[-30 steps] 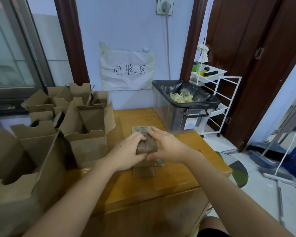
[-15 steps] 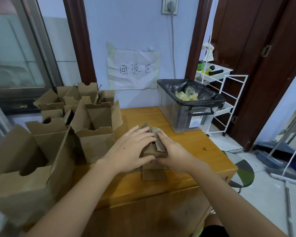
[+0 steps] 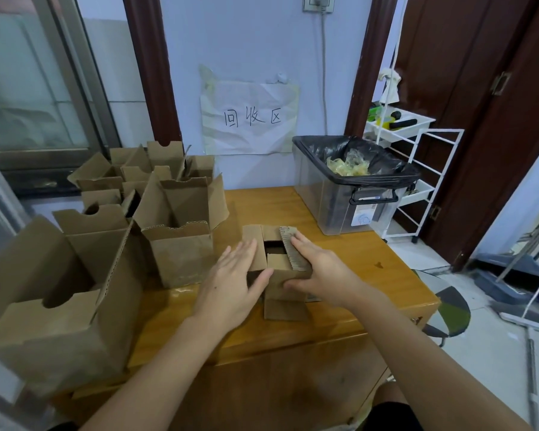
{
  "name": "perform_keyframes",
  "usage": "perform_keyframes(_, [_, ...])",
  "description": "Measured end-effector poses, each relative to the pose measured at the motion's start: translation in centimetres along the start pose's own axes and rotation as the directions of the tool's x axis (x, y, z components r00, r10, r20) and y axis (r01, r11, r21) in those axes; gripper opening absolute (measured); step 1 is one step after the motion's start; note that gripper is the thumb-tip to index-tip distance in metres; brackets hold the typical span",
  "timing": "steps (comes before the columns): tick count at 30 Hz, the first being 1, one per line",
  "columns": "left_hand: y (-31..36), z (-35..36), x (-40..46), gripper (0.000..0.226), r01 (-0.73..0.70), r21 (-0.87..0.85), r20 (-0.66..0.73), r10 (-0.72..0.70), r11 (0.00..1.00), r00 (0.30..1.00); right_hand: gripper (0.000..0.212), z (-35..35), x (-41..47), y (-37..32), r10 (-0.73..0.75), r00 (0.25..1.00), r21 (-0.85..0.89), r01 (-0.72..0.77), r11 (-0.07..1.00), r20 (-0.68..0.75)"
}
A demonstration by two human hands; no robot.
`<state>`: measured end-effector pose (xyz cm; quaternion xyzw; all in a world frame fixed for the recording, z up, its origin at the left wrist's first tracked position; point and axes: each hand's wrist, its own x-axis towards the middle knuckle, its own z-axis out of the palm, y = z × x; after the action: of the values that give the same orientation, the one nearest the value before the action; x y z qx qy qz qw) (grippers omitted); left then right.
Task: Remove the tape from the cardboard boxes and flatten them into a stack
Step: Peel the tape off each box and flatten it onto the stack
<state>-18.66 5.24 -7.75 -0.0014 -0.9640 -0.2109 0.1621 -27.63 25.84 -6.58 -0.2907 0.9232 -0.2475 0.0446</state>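
Note:
A small cardboard box (image 3: 277, 265) stands on the wooden table (image 3: 349, 275), its top flaps partly apart so a dark gap shows inside. My right hand (image 3: 321, 272) lies on its right top flap and grips the right side. My left hand (image 3: 234, 284) has its fingers spread, palm against the box's left side, thumb at the front corner. A loose flap of the box lies flat on the table below it (image 3: 285, 309).
Several open-topped cardboard boxes (image 3: 178, 231) crowd the table's left side, a large one (image 3: 53, 300) nearest me. A clear bin lined with a black bag (image 3: 349, 188), holding crumpled tape, stands at the back right. A white wire rack (image 3: 417, 169) stands beyond the table.
The box's top flaps have spread apart, showing the inside. My left hand has slid off the top to the left side with fingers spread; the right hand stays on the right flap.

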Motion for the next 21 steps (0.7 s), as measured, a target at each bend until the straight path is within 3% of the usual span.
perform_keyframes(5, [0.9, 0.6, 3.2, 0.109, -0.097, 0.233, 0.175, 0.057, 0.968, 0.983, 0.103, 0.1, -0.6, 0.0, -0.052, 0.998, 0.022, 0.053, 0.998, -0.027])
perform_keyframes(9, [0.3, 1.5, 3.1, 0.110, -0.123, 0.166, 0.196, 0.090, 0.978, 0.977, 0.098, -0.1, -1.1, -0.3, -0.104, 0.994, -0.106, 0.100, 0.989, -0.024])
perform_keyframes(12, [-0.2, 1.6, 2.8, 0.105, -0.099, 0.054, 0.166, 0.089, 0.994, 0.982, 0.090, -0.2, -1.1, -0.9, -0.352, 0.935, -0.368, 0.309, 0.877, -0.054])
perform_keyframes(14, [-0.4, 1.6, 2.8, 0.102, -0.082, 0.001, 0.152, 0.081, 0.997, 0.985, 0.083, -0.4, -0.6, -1.2, -0.439, 0.899, -0.446, 0.391, 0.805, -0.004])
perform_keyframes(17, [-0.7, 1.6, 2.7, 0.101, -0.089, -0.018, 0.156, 0.090, 0.996, 0.984, 0.078, -1.0, -0.2, -1.3, -0.440, 0.898, -0.471, 0.394, 0.789, 0.014])
perform_keyframes(21, [-0.9, 1.8, 2.7, 0.101, -0.085, -0.005, 0.161, 0.084, 0.996, 0.983, 0.078, -2.0, -1.1, -0.5, -0.436, 0.890, -0.470, 0.329, 0.819, -0.136])
